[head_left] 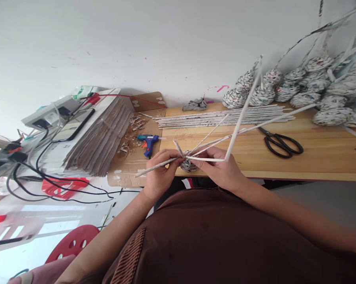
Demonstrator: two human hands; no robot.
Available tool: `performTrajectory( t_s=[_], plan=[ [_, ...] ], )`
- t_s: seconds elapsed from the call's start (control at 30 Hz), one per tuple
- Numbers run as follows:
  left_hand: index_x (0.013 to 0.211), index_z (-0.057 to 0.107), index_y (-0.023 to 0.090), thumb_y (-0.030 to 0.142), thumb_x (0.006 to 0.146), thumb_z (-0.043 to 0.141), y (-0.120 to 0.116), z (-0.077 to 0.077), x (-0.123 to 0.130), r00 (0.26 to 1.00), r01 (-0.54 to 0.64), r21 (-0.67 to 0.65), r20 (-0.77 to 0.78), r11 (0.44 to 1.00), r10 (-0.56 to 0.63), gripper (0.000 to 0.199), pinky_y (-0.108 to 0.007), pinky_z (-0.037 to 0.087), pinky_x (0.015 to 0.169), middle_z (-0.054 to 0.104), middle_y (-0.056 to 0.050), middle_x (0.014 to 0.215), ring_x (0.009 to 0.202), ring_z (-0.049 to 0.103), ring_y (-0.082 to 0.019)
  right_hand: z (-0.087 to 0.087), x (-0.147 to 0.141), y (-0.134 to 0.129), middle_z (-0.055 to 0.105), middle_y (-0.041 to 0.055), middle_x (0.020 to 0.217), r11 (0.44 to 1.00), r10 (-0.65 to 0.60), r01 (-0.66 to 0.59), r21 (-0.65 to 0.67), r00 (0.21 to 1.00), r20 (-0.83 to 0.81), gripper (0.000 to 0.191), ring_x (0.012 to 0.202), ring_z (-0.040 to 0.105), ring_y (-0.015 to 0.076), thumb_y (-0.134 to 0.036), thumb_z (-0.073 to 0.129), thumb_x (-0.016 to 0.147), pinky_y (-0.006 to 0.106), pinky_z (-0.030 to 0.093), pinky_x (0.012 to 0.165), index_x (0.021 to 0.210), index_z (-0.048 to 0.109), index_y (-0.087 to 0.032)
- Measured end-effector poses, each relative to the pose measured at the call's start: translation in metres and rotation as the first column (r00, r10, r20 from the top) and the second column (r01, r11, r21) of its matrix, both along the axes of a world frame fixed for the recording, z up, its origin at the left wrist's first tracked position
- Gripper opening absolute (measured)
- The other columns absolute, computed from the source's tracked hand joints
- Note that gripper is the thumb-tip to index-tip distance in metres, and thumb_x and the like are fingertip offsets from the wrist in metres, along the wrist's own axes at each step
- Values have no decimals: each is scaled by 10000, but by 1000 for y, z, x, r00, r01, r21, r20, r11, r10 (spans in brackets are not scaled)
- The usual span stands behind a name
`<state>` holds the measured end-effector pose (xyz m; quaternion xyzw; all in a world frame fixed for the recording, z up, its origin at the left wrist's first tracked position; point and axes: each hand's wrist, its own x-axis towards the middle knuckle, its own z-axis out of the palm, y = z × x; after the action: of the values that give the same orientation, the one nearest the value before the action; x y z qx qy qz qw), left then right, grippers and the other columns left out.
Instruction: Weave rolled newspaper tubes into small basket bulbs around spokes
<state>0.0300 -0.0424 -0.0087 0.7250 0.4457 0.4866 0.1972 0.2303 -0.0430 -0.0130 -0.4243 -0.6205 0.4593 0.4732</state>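
Observation:
A small woven newspaper ball [189, 165] is held between my hands at the table's front edge, with several rolled paper strips sticking out of its top. My left hand [160, 171] is closed on its left side, and one strip [147, 170] points out over the fingers. On the other side my right hand [218, 165] pinches near the base of the strips. One long white strip [240, 114] runs right past that hand, then bends sharply upward. The fingertips partly hide the weave.
Black-handled scissors [280, 145] lie right of my hands. Behind are a bundle of rolled paper sticks [195, 120] and finished woven gourd shapes [263, 92]. A blue glue gun [148, 142] rests on cardboard at left, beside stacked paper [107, 138], a phone [74, 124] and black cables [38, 169].

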Motion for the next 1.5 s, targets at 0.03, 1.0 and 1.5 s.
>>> performTrajectory(
  t_s=[0.03,1.0,1.5],
  plan=[
    [882,732,196,212,884,699,-1,0,1,1000,4,0,-13,1000,-4,37,-293,576,788,735,-39,870,806,687,-154,0,-2,-1,757,64,934,1000,12,-11,6,999,-45,231,850,705,204,-396,723,853,321,566,762,972,742,-199],
    [938,692,203,184,871,686,0,17,0,972,148,25,-189,989,-140,70,-271,588,758,739,-29,867,784,714,-156,22,-20,4,715,29,664,980,-35,-9,-200,975,-219,353,610,642,153,-513,828,697,268,527,573,701,741,-171],
    [853,750,181,173,837,704,5,20,-4,983,182,-180,5,967,-184,49,-256,580,699,774,-28,821,749,719,-162,13,-23,-3,758,55,845,995,98,-99,5,974,-204,190,784,698,192,-377,739,839,319,567,708,885,794,-201]
  ],
)
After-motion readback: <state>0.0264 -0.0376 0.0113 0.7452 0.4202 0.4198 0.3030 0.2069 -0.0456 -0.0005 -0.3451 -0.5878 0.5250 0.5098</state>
